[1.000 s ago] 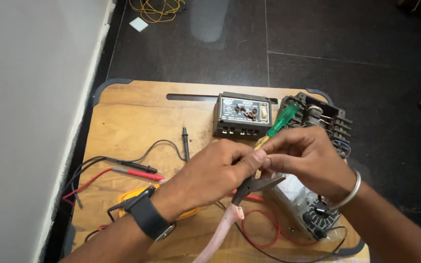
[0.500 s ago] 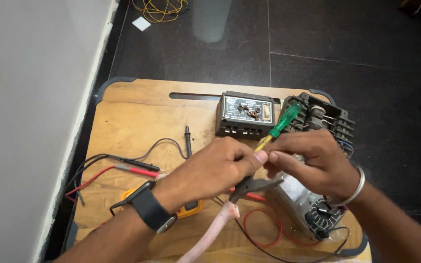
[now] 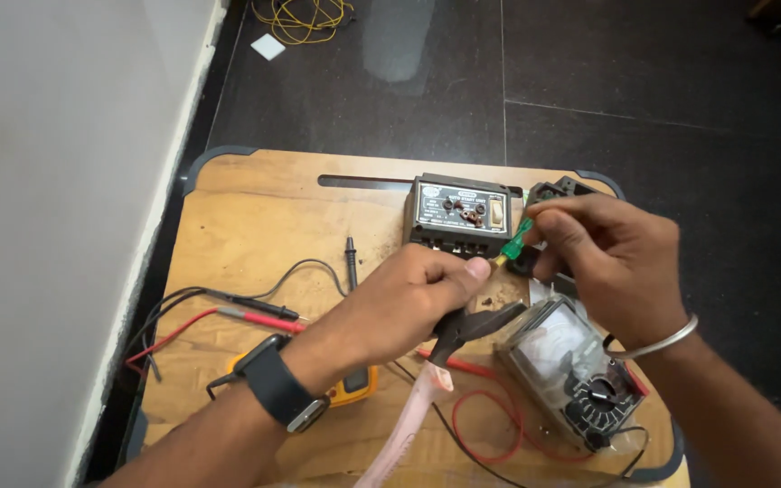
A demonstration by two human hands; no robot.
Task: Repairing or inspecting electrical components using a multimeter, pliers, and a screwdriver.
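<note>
Table [image 3: 255, 226]: matt, scuffed wood, grey plastic corners. Screwdriver [image 3: 515, 244]: translucent green plastic handle. Pliers [image 3: 463, 330]: dull dark metal, pale pink plastic sleeves. Analogue meter [image 3: 571, 361]: clear glossy plastic cover. Control box [image 3: 458, 215]: matt grey plastic. Bangle [image 3: 653, 342]: polished metal.

control box [image 3: 459, 215] behind hands | analog meter [image 3: 575, 363] right | probes [image 3: 259, 312] left | all on board [image 3: 255, 217]

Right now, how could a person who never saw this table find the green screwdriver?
Start at the wooden board on the dark floor, and find the grey box with knobs at its far edge. Just right of it, the right hand pinches the green screwdriver. It is the only green thing there; the test leads are red and black.
</note>
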